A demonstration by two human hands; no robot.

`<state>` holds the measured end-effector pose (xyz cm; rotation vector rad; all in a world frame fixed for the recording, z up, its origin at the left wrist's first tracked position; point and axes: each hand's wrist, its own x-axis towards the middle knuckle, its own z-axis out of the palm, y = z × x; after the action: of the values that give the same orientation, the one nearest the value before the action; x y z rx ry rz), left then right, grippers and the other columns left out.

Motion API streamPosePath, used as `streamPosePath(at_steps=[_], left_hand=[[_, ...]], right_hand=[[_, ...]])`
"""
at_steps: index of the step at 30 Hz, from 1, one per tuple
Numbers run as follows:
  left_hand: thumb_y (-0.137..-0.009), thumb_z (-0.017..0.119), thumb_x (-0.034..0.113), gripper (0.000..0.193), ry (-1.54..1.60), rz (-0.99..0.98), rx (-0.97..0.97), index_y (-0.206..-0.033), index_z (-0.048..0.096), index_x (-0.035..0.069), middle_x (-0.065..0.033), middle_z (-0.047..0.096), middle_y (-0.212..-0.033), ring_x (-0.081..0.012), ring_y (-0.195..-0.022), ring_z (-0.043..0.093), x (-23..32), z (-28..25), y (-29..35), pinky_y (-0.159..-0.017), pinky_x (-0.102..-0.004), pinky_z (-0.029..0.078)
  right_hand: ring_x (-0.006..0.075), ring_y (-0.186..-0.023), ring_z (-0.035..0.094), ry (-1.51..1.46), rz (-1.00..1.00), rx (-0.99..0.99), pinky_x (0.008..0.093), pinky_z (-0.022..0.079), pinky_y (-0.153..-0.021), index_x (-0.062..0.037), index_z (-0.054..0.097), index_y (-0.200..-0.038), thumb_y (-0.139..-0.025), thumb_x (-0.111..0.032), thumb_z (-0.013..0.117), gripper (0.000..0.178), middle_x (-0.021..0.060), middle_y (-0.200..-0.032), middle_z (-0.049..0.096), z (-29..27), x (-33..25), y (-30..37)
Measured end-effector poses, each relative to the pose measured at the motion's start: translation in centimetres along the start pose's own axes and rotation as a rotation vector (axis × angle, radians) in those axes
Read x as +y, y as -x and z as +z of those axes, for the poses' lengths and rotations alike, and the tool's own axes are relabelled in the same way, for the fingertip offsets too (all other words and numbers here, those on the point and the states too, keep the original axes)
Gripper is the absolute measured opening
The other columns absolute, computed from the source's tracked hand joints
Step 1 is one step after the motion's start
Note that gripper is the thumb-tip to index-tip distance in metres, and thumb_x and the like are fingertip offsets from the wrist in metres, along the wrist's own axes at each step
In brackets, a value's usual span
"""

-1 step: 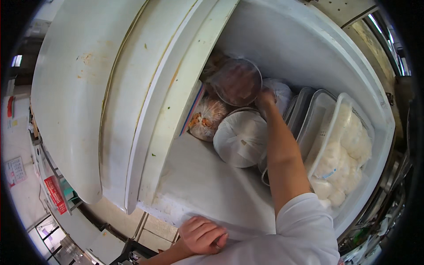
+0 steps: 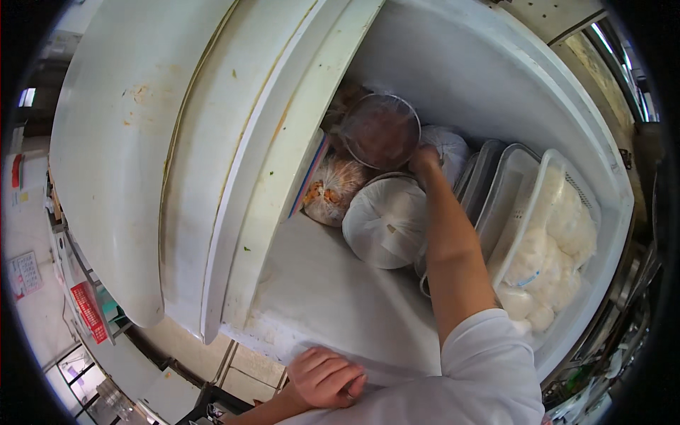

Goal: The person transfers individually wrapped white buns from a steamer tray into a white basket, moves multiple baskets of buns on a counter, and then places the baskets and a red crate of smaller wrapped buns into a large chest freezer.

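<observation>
Deep inside the open chest freezer [image 2: 340, 283], my right hand [image 2: 426, 160] grips the rim of a round, metal-rimmed bowl [image 2: 382, 132]. Clear plastic covers the bowl's reddish-brown contents; my fingertips are hidden. Just below it is a round container [image 2: 386, 223] wrapped in a white plastic bag. A clear bag of orange-and-pale food [image 2: 333, 188] lies to the left, and a whitish bag [image 2: 448, 150] sits behind my right hand. My left hand [image 2: 326, 375] is curled closed at the freezer's near edge, with nothing visible in it.
A white basket [image 2: 520, 223] of bagged pale round pieces [image 2: 545, 262] stands at the right, beside several upright trays [image 2: 499, 188]. The raised white lid [image 2: 127, 177] fills the left. A tiled floor [image 2: 248, 368] shows at lower left.
The bowl has shifted very slightly and looks sharper now. My right forearm has edged slightly left, while my left hand stays put.
</observation>
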<state>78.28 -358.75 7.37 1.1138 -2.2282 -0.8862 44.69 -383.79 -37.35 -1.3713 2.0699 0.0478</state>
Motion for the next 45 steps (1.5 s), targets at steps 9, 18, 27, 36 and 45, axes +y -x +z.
streamPosePath(at_steps=[9,18,27,36,45], left_hand=[[-0.075,0.079,0.013,0.012,0.035,0.007,0.062,-0.083,0.072,0.008,-0.0026,0.064,-0.073,-0.0201,-0.064,0.063,0.0,0.0,0.1,-0.059,-0.0321,0.051],[-0.073,0.079,0.008,0.016,0.087,0.083,0.16,-0.088,0.073,0.008,-0.0058,0.067,-0.078,-0.0231,-0.067,0.064,0.2,-0.6,0.1,-0.062,-0.0343,0.054],[-0.086,0.073,-0.001,0.014,0.521,0.068,0.318,-0.099,0.072,0.003,-0.0086,0.07,-0.083,-0.0231,-0.072,0.068,-0.6,-5.6,5.1,-0.067,-0.0326,0.054],[-0.095,0.074,0.011,0.017,0.511,-0.384,0.728,-0.108,0.074,0.001,-0.0094,0.076,-0.09,-0.0135,-0.08,0.069,-8.6,-19.5,22.4,-0.073,-0.0296,0.054],[-0.099,0.07,0.014,0.02,0.548,-0.622,1.318,-0.113,0.073,0.0,-0.0053,0.075,-0.092,-0.0106,-0.086,0.068,-13.8,-31.3,41.2,-0.076,-0.0286,0.055]], right_hand=[[0.0378,-0.116,0.069,-0.445,0.212,0.227,0.0438,0.054,-0.099,-0.0037,0.075,-0.116,-0.085,-0.021,0.068,0.036,0.0223,-0.119,0.073,-1.8,-3.0,4.3],[0.0196,-0.062,0.066,-0.708,0.105,0.3,0.0367,0.053,-0.059,0.0015,0.073,-0.092,-0.089,-0.024,0.077,0.025,0.0104,-0.073,0.07,-7.8,-4.0,13.8],[0.0122,-0.067,0.06,-0.925,-0.32,0.061,0.028,0.05,-0.063,0.0034,0.071,-0.101,-0.105,-0.029,0.062,0.034,0.005,-0.076,0.065,-17.3,-18.8,40.0],[0.0117,-0.076,0.063,-0.997,-0.811,-0.098,0.0274,0.053,-0.072,0.002,0.064,-0.116,-0.103,-0.012,0.063,0.019,0.0053,-0.085,0.066,-10.9,-39.4,62.4],[0.0119,-0.081,0.066,-0.571,-1.253,-0.636,0.0286,0.056,-0.074,-0.0004,0.064,-0.122,-0.095,-0.004,0.07,0.028,0.0059,-0.092,0.07,4.8,-60.7,67.9]])
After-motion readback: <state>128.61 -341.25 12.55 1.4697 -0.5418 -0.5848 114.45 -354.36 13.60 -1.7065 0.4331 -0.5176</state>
